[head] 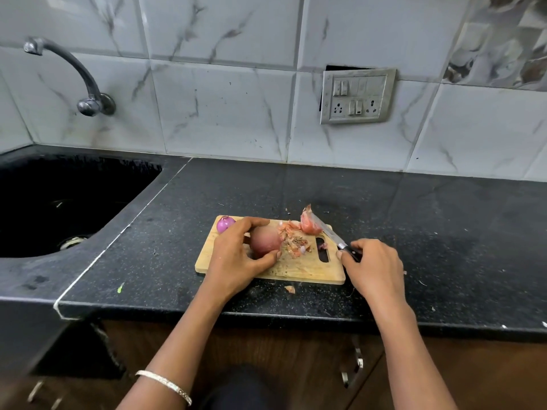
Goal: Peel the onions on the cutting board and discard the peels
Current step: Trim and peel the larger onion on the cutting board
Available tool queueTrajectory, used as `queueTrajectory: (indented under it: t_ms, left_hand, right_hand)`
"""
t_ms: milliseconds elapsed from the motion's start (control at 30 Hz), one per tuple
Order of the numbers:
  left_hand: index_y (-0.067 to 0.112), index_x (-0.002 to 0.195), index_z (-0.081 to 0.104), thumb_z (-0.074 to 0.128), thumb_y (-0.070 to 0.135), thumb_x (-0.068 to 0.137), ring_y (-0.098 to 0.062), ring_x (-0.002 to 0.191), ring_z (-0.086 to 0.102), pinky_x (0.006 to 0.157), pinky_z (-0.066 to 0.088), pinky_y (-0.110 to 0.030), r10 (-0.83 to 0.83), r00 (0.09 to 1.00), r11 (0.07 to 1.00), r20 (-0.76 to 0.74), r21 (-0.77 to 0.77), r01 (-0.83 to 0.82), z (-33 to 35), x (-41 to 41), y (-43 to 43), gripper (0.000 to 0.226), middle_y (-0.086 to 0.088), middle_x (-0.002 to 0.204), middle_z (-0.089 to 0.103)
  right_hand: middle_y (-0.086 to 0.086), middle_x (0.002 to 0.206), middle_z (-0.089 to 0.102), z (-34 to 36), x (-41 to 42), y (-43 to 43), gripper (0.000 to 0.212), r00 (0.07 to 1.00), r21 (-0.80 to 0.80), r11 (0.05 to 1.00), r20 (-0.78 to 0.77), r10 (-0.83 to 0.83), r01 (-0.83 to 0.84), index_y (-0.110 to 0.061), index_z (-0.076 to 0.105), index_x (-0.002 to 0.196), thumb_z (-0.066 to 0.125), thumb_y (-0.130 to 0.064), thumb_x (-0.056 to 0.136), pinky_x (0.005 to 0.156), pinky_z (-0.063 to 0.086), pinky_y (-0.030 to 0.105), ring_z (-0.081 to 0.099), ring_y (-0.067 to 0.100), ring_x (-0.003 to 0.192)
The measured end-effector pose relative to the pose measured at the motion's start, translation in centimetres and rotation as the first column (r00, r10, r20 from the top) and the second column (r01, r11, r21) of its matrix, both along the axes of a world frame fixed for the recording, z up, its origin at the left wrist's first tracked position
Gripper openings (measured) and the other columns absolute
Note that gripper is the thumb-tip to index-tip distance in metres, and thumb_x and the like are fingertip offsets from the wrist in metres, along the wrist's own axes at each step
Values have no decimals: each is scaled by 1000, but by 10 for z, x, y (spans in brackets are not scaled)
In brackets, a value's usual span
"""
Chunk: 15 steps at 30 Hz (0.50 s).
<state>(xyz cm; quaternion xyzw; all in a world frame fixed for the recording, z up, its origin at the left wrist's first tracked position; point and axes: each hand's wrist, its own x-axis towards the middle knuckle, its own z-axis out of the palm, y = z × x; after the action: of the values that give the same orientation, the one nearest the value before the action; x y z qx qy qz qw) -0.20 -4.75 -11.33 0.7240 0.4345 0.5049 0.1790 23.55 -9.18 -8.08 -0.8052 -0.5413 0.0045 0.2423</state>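
A wooden cutting board [299, 272] lies on the black counter. My left hand [236, 255] grips an unpeeled reddish onion [265, 241] in the middle of the board. A peeled purple onion [225, 224] sits at the board's far left corner, just behind that hand. Loose peels [296, 241] are scattered to the right of the held onion, with a larger piece of peel [309, 224] at the far right corner. My right hand [373, 267] holds the black handle of a knife [327, 230], whose blade lies across the board's right end, pointing at the large peel.
A black sink [59, 202] is set into the counter at the left, with a tap [85, 93] on the tiled wall above. A switch and socket plate [356, 96] is on the wall behind. One peel scrap [290, 289] lies on the counter in front of the board.
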Motion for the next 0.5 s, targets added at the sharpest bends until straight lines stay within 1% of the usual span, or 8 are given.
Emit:
queueTrajectory:
  t_ms: [67, 133, 200, 267, 333, 400, 433, 500]
  left_hand:
    - [19, 123, 68, 92, 21, 71, -1, 104, 63, 88, 49, -10, 3, 1000, 1000, -19, 27, -3, -1, -1, 0, 57, 12, 115, 69]
    - [20, 127, 68, 91, 23, 73, -2, 107, 63, 90, 47, -8, 1, 999, 999, -33, 37, 0, 0, -2, 0, 59, 12, 119, 70]
    - [22, 130, 67, 90, 26, 75, -3, 109, 62, 93, 49, -13, -12, 999, 999, -42, 37, 14, 0, -3, 0, 59, 12, 121, 69]
    - [24, 131, 65, 88, 29, 77, -3, 111, 61, 94, 52, -18, -33, 998, 999, -58, 28, 35, 0, -3, 0, 59, 12, 123, 67]
    - [25, 133, 64, 87, 33, 78, -3, 112, 60, 96, 54, -22, -53, 996, 999, -66, 8, 53, 1, -2, 0, 61, 10, 124, 64]
    - [29, 134, 63, 88, 37, 76, -4, 114, 59, 99, 54, -26, -68, 995, 998, -73, -6, 68, 1, -2, 1, 64, 10, 123, 60]
    - [31, 134, 63, 89, 38, 74, -5, 114, 59, 100, 53, -27, -73, 994, 997, -79, -7, 73, 1, -3, 2, 66, 10, 123, 59]
    - [31, 135, 63, 91, 37, 72, -7, 115, 58, 100, 53, -25, -75, 994, 997, -84, -6, 74, 0, -3, 3, 70, 9, 123, 57]
  right_hand:
    - [3, 112, 73, -2, -1, -1, 30, 1000, 25, 1000, -13, -19, 20, -20, 72, 121, 68, -33, 95, 86, 54, 39, 65, 26, 107]
    - [2, 112, 73, -2, -1, 0, 28, 998, 12, 999, -57, -30, 30, -19, 72, 121, 68, -29, 96, 84, 52, 35, 66, 25, 107]
    - [4, 115, 72, -1, -1, 1, 28, 997, -39, 999, -73, -36, 34, -17, 70, 123, 66, -27, 97, 85, 50, 35, 65, 25, 109]
    - [7, 119, 68, 2, -1, 0, 28, 996, -41, 998, -80, -46, 43, -16, 68, 125, 63, -25, 98, 84, 47, 35, 63, 27, 110]
    - [10, 120, 61, 4, -3, -5, 28, 993, 28, 998, -102, -55, 58, -13, 66, 125, 62, -22, 99, 80, 42, 34, 61, 28, 106]
    - [9, 120, 56, 7, -9, -13, 26, 988, 150, 986, -147, -46, 68, -11, 62, 124, 62, -18, 98, 78, 36, 33, 59, 26, 100]
    - [7, 119, 54, 10, -13, -17, 25, 986, 224, 973, -164, -24, 60, -12, 61, 122, 63, -17, 97, 78, 35, 31, 57, 23, 96]
    - [2, 113, 54, 13, -24, -29, 23, 983, 354, 935, -168, 69, -5, -15, 60, 116, 67, -15, 94, 77, 36, 29, 53, 17, 89]
